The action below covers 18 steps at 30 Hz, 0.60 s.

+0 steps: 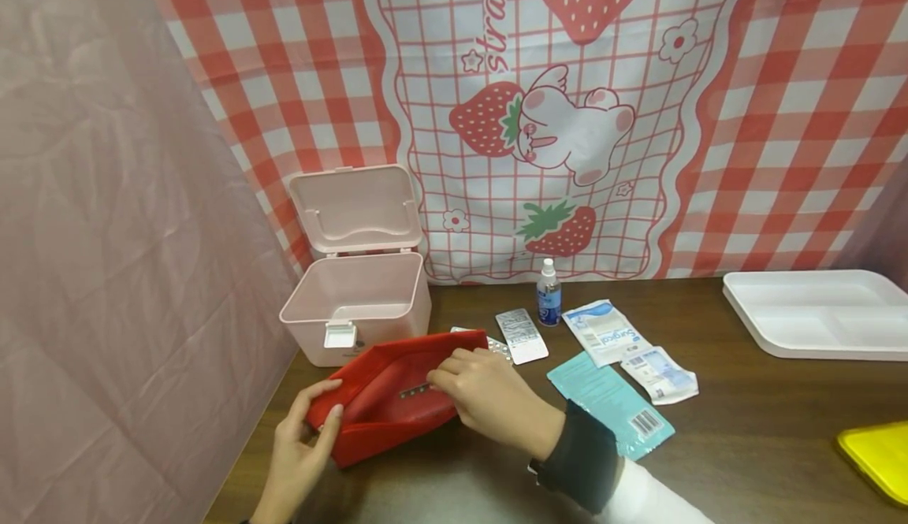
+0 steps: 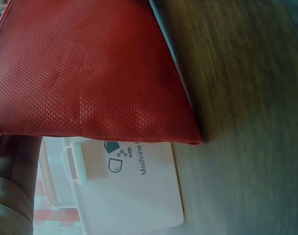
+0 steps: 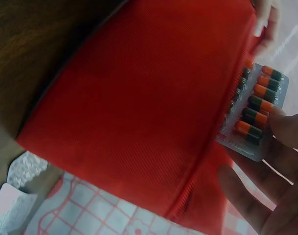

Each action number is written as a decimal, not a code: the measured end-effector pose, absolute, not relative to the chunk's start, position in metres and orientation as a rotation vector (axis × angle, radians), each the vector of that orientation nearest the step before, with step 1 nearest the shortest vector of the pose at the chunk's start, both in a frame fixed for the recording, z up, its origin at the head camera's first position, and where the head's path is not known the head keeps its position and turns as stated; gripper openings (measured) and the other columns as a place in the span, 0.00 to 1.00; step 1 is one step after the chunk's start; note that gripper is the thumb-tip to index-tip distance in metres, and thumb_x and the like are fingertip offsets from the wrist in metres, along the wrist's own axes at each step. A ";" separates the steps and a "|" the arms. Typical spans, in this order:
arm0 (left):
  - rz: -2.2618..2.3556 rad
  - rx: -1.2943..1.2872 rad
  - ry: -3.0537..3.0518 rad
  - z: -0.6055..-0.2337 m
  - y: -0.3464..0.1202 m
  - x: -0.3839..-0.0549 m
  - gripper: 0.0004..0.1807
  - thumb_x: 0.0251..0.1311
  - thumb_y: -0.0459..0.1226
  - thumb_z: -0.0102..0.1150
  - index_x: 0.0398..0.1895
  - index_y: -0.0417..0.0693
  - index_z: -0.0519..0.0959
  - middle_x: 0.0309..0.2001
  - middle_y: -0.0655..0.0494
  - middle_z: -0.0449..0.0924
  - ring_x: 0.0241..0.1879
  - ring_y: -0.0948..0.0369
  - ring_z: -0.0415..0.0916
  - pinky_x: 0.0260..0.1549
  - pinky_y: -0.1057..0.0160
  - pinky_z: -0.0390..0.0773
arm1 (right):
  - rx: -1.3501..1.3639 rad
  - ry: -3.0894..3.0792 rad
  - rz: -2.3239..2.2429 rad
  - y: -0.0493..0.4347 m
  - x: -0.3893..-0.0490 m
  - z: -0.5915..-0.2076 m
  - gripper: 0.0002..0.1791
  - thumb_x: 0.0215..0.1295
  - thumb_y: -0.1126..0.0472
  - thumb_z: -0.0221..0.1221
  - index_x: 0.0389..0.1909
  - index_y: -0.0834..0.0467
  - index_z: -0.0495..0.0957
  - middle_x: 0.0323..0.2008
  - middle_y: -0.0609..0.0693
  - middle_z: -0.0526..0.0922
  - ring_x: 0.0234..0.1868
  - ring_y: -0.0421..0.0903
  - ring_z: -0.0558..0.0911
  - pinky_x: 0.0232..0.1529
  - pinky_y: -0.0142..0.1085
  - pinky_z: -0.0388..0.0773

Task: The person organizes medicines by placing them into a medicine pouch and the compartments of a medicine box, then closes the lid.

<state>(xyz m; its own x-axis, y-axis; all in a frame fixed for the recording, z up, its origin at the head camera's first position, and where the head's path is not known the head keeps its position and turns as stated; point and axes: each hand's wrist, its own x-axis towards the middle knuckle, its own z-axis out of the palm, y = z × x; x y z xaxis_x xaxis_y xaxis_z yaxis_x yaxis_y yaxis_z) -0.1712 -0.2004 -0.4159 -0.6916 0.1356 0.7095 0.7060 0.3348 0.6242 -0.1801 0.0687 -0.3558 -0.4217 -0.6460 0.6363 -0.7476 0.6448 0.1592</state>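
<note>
A red fabric pouch (image 1: 397,429) lies on the table with its mouth spread wide. At its left end my left hand (image 1: 301,433) grips the rim between thumb and fingers. My right hand (image 1: 489,398) pinches a blister pack of capsules (image 3: 259,107) at the pouch's mouth. The capsules are orange and dark green, in rows. Part of the pack is hidden behind the pouch's edge in the right wrist view; in the head view only a thin dark strip of it shows. Close behind the pouch is a pink medicine box (image 2: 129,196), its lid up.
To the right lie a silver blister pack (image 1: 522,335), a small spray bottle (image 1: 548,295), a Surgical packet (image 1: 603,331), a smaller white packet (image 1: 660,374) and a teal packet (image 1: 610,406). A white divided tray (image 1: 787,335) and a yellow object (image 1: 880,457) stand farther right.
</note>
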 end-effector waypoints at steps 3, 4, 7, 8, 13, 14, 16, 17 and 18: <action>-1.362 -0.737 -2.057 -0.416 -0.200 -0.171 0.22 0.49 0.15 0.53 0.51 0.31 0.70 0.42 0.48 0.78 0.26 0.70 0.74 0.21 0.73 0.74 | 1.083 -2.221 0.135 0.063 -0.183 -0.360 0.07 0.48 0.63 0.61 0.30 0.49 0.81 0.27 0.39 0.81 0.30 0.39 0.76 0.27 0.31 0.69; -1.363 -0.738 -2.055 -0.416 -0.200 -0.171 0.22 0.49 0.15 0.52 0.51 0.31 0.70 0.42 0.48 0.78 0.26 0.70 0.74 0.21 0.73 0.74 | 1.084 -2.235 0.117 0.061 -0.184 -0.361 0.07 0.48 0.63 0.61 0.29 0.49 0.80 0.26 0.39 0.81 0.30 0.39 0.76 0.27 0.31 0.69; -1.367 -0.745 -2.047 -0.416 -0.201 -0.172 0.23 0.49 0.15 0.52 0.51 0.31 0.70 0.42 0.49 0.78 0.27 0.70 0.75 0.21 0.73 0.74 | 1.085 -2.278 0.082 0.056 -0.186 -0.364 0.05 0.48 0.61 0.62 0.26 0.47 0.80 0.25 0.39 0.80 0.29 0.40 0.76 0.25 0.31 0.68; -1.367 -0.749 -2.043 -0.416 -0.200 -0.172 0.23 0.49 0.15 0.52 0.51 0.30 0.70 0.42 0.49 0.78 0.27 0.69 0.75 0.21 0.73 0.74 | 1.084 -2.293 0.074 0.055 -0.187 -0.365 0.04 0.49 0.60 0.62 0.26 0.47 0.80 0.24 0.39 0.80 0.29 0.40 0.76 0.25 0.31 0.67; -1.366 -0.753 -2.037 -0.416 -0.200 -0.172 0.23 0.49 0.15 0.52 0.51 0.30 0.70 0.43 0.50 0.78 0.29 0.69 0.75 0.24 0.73 0.75 | 1.084 -2.385 0.028 0.049 -0.192 -0.367 0.03 0.48 0.59 0.63 0.24 0.46 0.81 0.22 0.40 0.80 0.27 0.41 0.76 0.22 0.31 0.66; -1.366 -0.752 -2.036 -0.416 -0.200 -0.172 0.22 0.49 0.15 0.52 0.51 0.30 0.70 0.43 0.51 0.78 0.30 0.69 0.75 0.24 0.74 0.75 | 1.084 -2.405 0.021 0.048 -0.193 -0.367 0.04 0.47 0.60 0.63 0.24 0.46 0.81 0.22 0.40 0.80 0.27 0.42 0.76 0.22 0.31 0.67; -1.365 -0.749 -2.036 -0.416 -0.200 -0.172 0.22 0.49 0.15 0.52 0.51 0.31 0.70 0.43 0.52 0.78 0.30 0.70 0.75 0.24 0.74 0.75 | 1.085 -2.450 0.021 0.046 -0.195 -0.367 0.05 0.46 0.61 0.63 0.23 0.46 0.81 0.21 0.40 0.79 0.26 0.42 0.77 0.22 0.32 0.67; -1.366 -0.750 -2.034 -0.417 -0.200 -0.172 0.22 0.49 0.15 0.52 0.51 0.31 0.70 0.43 0.52 0.78 0.30 0.70 0.75 0.24 0.74 0.75 | 1.086 -2.474 0.033 0.045 -0.196 -0.367 0.06 0.46 0.62 0.63 0.22 0.46 0.81 0.20 0.40 0.79 0.25 0.41 0.77 0.21 0.32 0.68; -1.358 -0.756 -2.029 -0.417 -0.200 -0.172 0.22 0.49 0.15 0.52 0.50 0.31 0.70 0.42 0.51 0.78 0.30 0.70 0.75 0.24 0.74 0.75 | 1.085 -2.491 0.042 0.044 -0.197 -0.367 0.06 0.46 0.63 0.63 0.21 0.46 0.81 0.19 0.40 0.79 0.25 0.41 0.77 0.21 0.32 0.68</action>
